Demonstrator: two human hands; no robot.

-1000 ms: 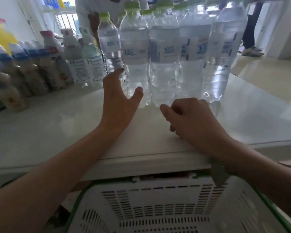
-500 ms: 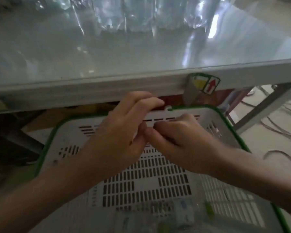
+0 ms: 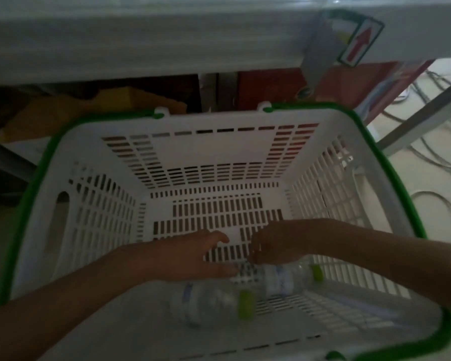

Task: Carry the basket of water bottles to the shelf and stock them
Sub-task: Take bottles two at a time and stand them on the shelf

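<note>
A white slotted basket (image 3: 71, 204) with a green rim stands on the floor below the shelf edge (image 3: 141, 40). Two clear water bottles with green caps lie on their sides on its bottom: one near bottle (image 3: 208, 302) and one right bottle (image 3: 284, 278). Both my arms reach down into the basket. My left hand (image 3: 201, 256) hovers with fingers stretched just above the near bottle, holding nothing. My right hand (image 3: 271, 246) curls its fingers over the base end of the right bottle. The picture is dim and slightly blurred.
A label with a red arrow (image 3: 359, 43) sticks to the shelf's front edge. Under the shelf are a yellow-brown bag (image 3: 115, 102) and a red box (image 3: 271, 84). A metal leg (image 3: 425, 118) and loose cables (image 3: 438, 157) lie on the floor to the right.
My view dropped from the bottles on the shelf top to the basket. Both hands left the shelf, passed the basket's far rim and went down to the bottles on its bottom.
</note>
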